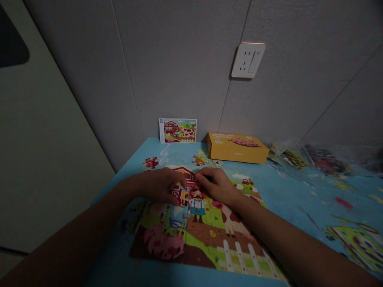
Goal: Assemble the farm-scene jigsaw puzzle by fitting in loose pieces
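A colourful farm jigsaw puzzle [206, 227] lies on the blue table, with a red barn, a farmer figure, a pig and a white fence. Over its left part, my left hand [160, 185] has thumb and fingers bent around a red and yellow puzzle piece [177, 193]. Light blue shows through a gap below that hand. My right hand [220, 185] rests on the upper middle of the puzzle, its fingertips by the barn roof and its thumb a little apart from the index finger. The undersides of both hands are hidden.
Loose pieces [150, 162] lie beyond the puzzle, others [199, 160] near a yellow box [239, 149]. A picture card [179, 130] leans on the wall. Clear bags of pieces [295, 159] and a yellow cartoon puzzle [357, 243] are on the right.
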The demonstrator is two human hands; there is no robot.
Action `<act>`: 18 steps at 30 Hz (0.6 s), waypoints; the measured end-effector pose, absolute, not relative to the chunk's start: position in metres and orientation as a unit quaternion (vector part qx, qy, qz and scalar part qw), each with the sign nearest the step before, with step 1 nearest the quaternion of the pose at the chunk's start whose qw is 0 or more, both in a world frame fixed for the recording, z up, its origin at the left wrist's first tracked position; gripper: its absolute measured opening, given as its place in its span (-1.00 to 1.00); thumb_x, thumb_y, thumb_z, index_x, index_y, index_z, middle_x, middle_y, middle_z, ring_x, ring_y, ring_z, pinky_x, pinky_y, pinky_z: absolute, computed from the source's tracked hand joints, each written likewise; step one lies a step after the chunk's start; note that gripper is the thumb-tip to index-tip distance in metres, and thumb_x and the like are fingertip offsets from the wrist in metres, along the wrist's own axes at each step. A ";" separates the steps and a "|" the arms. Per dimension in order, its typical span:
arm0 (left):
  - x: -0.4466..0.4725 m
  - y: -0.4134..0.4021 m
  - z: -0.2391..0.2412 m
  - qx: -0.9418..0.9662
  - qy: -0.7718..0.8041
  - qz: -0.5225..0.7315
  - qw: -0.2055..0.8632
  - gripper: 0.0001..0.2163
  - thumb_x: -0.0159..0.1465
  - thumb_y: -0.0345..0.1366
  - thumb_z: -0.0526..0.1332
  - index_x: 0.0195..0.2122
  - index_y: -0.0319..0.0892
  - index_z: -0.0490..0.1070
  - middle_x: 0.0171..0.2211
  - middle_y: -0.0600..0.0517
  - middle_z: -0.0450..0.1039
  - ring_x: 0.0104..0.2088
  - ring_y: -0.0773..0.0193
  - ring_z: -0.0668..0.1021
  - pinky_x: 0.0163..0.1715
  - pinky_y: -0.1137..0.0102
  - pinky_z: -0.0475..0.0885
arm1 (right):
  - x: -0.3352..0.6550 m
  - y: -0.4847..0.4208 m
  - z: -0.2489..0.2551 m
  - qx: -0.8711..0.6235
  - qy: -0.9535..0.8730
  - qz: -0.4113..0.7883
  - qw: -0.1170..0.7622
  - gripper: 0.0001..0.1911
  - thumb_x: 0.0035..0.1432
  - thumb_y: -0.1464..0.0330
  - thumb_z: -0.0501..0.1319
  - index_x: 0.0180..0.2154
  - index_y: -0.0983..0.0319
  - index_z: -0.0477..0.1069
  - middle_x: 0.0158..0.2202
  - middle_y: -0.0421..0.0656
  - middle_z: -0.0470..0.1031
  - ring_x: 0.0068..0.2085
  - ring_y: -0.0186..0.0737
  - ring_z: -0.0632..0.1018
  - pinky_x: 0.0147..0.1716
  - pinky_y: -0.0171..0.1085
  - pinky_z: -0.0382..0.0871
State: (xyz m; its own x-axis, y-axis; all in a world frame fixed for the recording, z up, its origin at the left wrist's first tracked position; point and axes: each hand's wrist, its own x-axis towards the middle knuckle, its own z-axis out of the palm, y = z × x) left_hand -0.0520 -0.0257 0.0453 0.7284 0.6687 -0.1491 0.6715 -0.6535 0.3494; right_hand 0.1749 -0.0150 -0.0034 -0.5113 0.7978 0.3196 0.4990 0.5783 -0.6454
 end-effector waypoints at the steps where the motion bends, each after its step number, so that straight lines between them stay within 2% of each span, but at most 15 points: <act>1: -0.052 -0.026 0.045 0.909 0.370 -0.004 0.191 -0.59 0.08 -0.07 0.29 -0.07 -0.10 0.39 -0.40 0.10 0.38 -0.39 0.27 0.42 -0.42 0.43 0.23 | 0.175 -0.015 -0.004 -0.389 -0.835 0.243 0.306 -0.65 0.26 0.26 0.02 -0.52 0.26 0.32 -0.55 -0.23 0.32 -0.48 -0.37 0.32 -0.45 -0.35 0.11; 8: -0.053 -0.025 0.044 0.909 0.379 -0.016 0.174 -0.52 0.05 -0.02 0.30 -0.05 -0.12 0.34 -0.32 0.04 0.40 -0.34 0.23 0.44 -0.42 0.43 0.23 | 0.175 -0.016 -0.003 -0.399 -0.834 0.242 0.296 -0.67 0.23 0.27 0.04 -0.52 0.27 0.35 -0.56 -0.24 0.32 -0.50 -0.38 0.30 -0.47 -0.35 0.10; 13: -0.053 -0.026 0.047 0.894 0.404 -0.044 0.190 -0.55 0.01 0.01 0.31 -0.17 -0.14 0.34 -0.35 0.06 0.38 -0.37 0.26 0.42 -0.48 0.46 0.19 | 0.175 -0.017 -0.002 -0.396 -0.835 0.241 0.296 -0.71 0.21 0.29 0.06 -0.49 0.27 0.39 -0.54 -0.22 0.36 -0.48 -0.37 0.32 -0.44 -0.34 0.12; 18: -0.051 -0.028 0.051 0.895 0.398 -0.051 0.193 -0.62 0.02 -0.04 0.32 -0.24 -0.15 0.34 -0.39 0.08 0.36 -0.40 0.29 0.38 -0.49 0.46 0.16 | 0.175 -0.017 -0.003 -0.393 -0.836 0.246 0.294 -0.71 0.22 0.29 0.06 -0.47 0.27 0.42 -0.53 -0.21 0.38 -0.48 -0.37 0.32 -0.44 -0.34 0.12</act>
